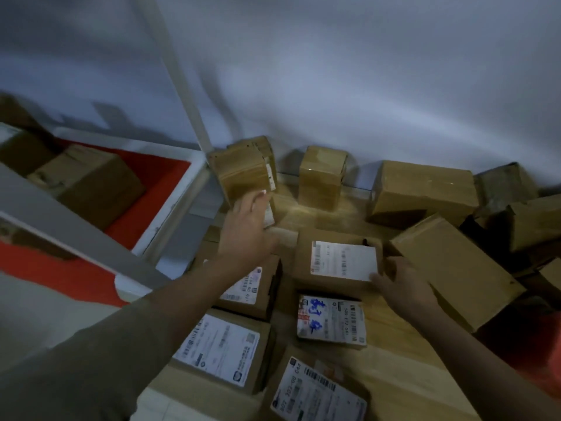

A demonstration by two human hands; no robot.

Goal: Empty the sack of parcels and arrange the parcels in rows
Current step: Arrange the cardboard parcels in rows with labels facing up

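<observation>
Several brown cardboard parcels lie on a wooden floor, some in two rough rows with white labels up. My left hand [247, 226] reaches forward with straight fingers touching an upright parcel [239, 174] near the wall. My right hand [402, 285] rests with its fingers on the right edge of a labelled parcel [340, 262]. Below it lies a parcel with blue writing [332, 322]. More labelled parcels [221, 349] sit near my left forearm. No sack shows clearly.
A white shelf frame [170, 205] with a red surface holds boxes [91, 183] at the left. Loose parcels [422, 189] pile along the white wall and at the right [455, 268]. Something red [528, 354] shows at the right edge.
</observation>
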